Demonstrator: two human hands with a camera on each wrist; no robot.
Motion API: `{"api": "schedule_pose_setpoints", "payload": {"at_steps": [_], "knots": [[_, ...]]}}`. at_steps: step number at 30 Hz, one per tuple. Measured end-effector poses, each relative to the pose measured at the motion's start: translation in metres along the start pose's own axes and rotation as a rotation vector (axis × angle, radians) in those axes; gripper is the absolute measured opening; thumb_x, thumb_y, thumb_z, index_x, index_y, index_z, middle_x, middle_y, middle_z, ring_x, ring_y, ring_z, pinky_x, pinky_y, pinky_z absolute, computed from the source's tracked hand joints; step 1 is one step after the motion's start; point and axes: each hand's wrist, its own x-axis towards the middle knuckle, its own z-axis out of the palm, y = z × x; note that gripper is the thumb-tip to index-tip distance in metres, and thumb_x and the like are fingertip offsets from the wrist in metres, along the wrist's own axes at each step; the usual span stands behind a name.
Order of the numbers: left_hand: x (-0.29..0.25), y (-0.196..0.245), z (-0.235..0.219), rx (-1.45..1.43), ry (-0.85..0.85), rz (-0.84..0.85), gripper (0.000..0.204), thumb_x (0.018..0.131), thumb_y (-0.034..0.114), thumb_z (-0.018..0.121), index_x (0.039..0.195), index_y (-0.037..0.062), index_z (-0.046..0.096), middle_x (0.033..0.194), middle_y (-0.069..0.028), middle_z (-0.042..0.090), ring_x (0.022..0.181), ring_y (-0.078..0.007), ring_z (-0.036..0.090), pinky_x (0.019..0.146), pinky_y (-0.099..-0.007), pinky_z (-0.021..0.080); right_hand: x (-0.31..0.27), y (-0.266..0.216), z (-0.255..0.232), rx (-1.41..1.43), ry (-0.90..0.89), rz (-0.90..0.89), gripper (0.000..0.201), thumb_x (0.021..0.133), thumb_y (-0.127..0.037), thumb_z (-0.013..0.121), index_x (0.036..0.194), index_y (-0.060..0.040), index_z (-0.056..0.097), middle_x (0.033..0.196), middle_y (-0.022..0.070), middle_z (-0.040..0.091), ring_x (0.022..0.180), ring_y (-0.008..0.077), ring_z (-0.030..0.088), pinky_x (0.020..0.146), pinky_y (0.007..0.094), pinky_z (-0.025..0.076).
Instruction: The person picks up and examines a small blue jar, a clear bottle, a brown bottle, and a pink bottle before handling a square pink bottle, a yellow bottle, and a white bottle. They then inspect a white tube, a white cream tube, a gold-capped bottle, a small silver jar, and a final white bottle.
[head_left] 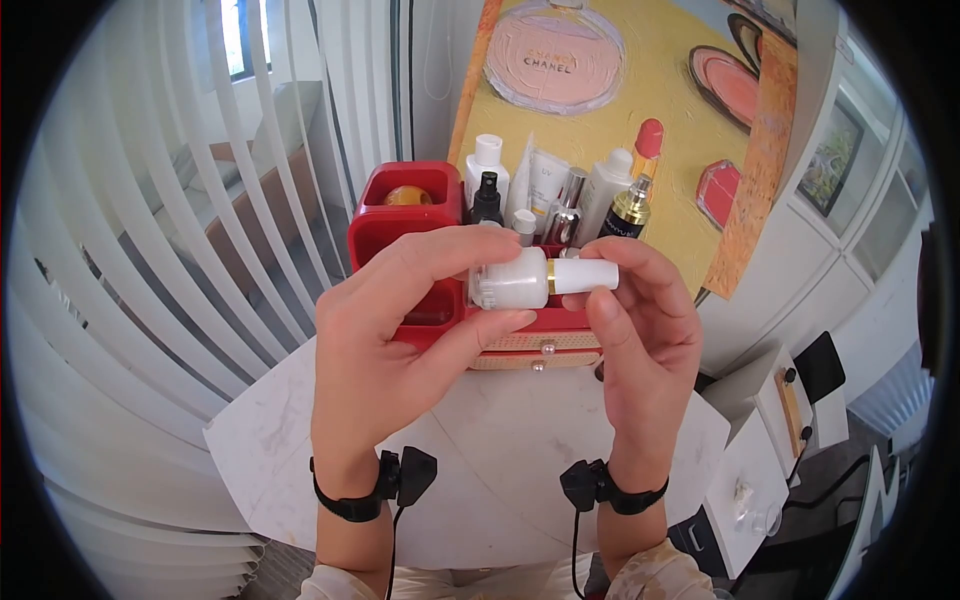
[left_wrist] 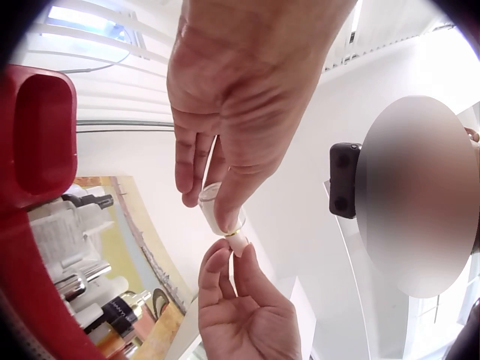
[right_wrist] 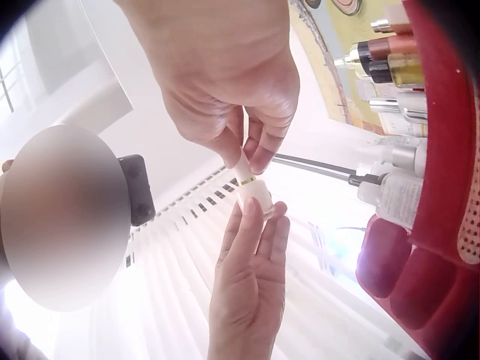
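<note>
A small bottle of white nail polish [head_left: 512, 282] with a gold neck band lies sideways between my two hands in the head view. My left hand [head_left: 375, 320] grips its clear body between thumb and fingers. At the other end, my right hand [head_left: 650, 320] pinches the long white cap [head_left: 587, 274]. The cap sits against the bottle's neck. From the left wrist view, the left thumb lies along the bottle [left_wrist: 213, 206], with the right fingertips at the cap [left_wrist: 237, 244]. The right wrist view shows the same bottle [right_wrist: 253, 196] held up from below by the left hand.
Behind the hands stands a red cosmetics organizer [head_left: 405, 235] with small drawers [head_left: 530, 350], on a white marbled table [head_left: 480, 450]. It holds several bottles and tubes, including a black spray bottle [head_left: 487, 197]. A yellow painting [head_left: 640, 60] rises behind; blinds [head_left: 200, 200] hang at left.
</note>
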Motion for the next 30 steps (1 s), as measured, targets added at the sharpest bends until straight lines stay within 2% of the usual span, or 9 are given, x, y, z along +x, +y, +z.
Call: {"api": "schedule_pose_setpoints", "payload": {"at_steps": [2,5,14,17,23,26,29,30], "knots": [[0.0,0.0012,0.0005,-0.007,0.001,-0.012,0.047,0.072,-0.001,0.087,0.116,0.0017,0.071,0.117,-0.0109,0.074,0.111,-0.0219,0.069,0.099,-0.0354,0.053,-0.001,-0.0035,0.0035,-0.007,0.013,0.002,0.035,0.098,0.0,0.065,0.133,0.0042,0.058,0.123,0.0144,0.066,0.106,0.0171,0.066,0.095,0.0299,0.054],[0.0013,0.0019,0.0045,0.003,0.054,0.017,0.04,0.074,0.002,0.087,0.112,0.0037,0.073,0.108,-0.0076,0.076,0.099,-0.0211,0.072,0.089,-0.0316,0.056,-0.001,-0.0041,0.0033,-0.029,0.003,-0.018,0.036,0.099,0.0,0.064,0.134,0.0045,0.058,0.123,0.0149,0.066,0.107,0.0172,0.066,0.095,0.0299,0.054],[0.0016,0.0004,0.0049,0.057,0.059,0.035,0.04,0.074,0.005,0.088,0.111,0.0045,0.073,0.107,-0.007,0.076,0.097,-0.0199,0.073,0.088,-0.0317,0.056,0.0005,-0.002,0.0044,-0.032,-0.007,-0.04,0.036,0.099,0.0,0.064,0.134,0.0048,0.058,0.122,0.0149,0.067,0.106,0.0171,0.066,0.095,0.0297,0.054],[-0.0001,0.0013,0.0021,0.049,0.007,-0.023,0.047,0.071,0.001,0.089,0.115,0.0027,0.072,0.114,-0.0095,0.075,0.108,-0.0204,0.07,0.097,-0.0346,0.054,0.0006,-0.0028,0.0037,-0.043,-0.007,-0.04,0.036,0.099,-0.001,0.065,0.134,0.0049,0.059,0.121,0.0147,0.068,0.106,0.0167,0.066,0.095,0.0293,0.054],[-0.0006,0.0063,0.0019,0.056,-0.04,-0.073,0.047,0.071,0.005,0.09,0.115,0.0033,0.072,0.109,-0.0076,0.076,0.102,-0.0179,0.07,0.094,-0.0321,0.054,0.0008,-0.003,-0.0003,-0.148,0.009,-0.048,0.032,0.1,-0.003,0.064,0.131,0.0049,0.06,0.118,0.0125,0.07,0.106,0.014,0.065,0.094,0.0268,0.052],[-0.0007,0.0038,0.0048,0.022,-0.026,-0.025,0.042,0.076,0.008,0.088,0.114,0.0039,0.072,0.103,-0.0066,0.075,0.088,-0.0162,0.07,0.082,-0.028,0.055,0.0011,-0.004,0.0002,-0.179,0.031,-0.034,0.027,0.102,-0.006,0.063,0.126,0.0043,0.062,0.115,0.0105,0.07,0.103,0.0119,0.065,0.092,0.0254,0.051],[-0.0024,0.0059,0.0055,-0.118,-0.034,-0.081,0.039,0.083,0.008,0.083,0.118,0.0016,0.069,0.1,-0.0068,0.075,0.091,-0.0121,0.069,0.083,-0.027,0.054,0.0001,-0.0028,-0.002,-0.193,0.038,-0.028,0.021,0.101,-0.008,0.066,0.119,0.0032,0.063,0.109,0.0073,0.069,0.098,0.0106,0.065,0.088,0.0239,0.051],[-0.0027,0.0086,0.0044,-0.157,-0.058,-0.132,0.034,0.088,0.01,0.078,0.12,0.001,0.068,0.102,-0.0065,0.074,0.094,-0.0121,0.068,0.085,-0.0269,0.053,-0.0003,-0.0016,-0.0031,-0.198,0.038,-0.031,0.02,0.1,-0.008,0.067,0.116,0.0029,0.063,0.107,0.0061,0.068,0.096,0.0103,0.066,0.087,0.0234,0.051]]}}
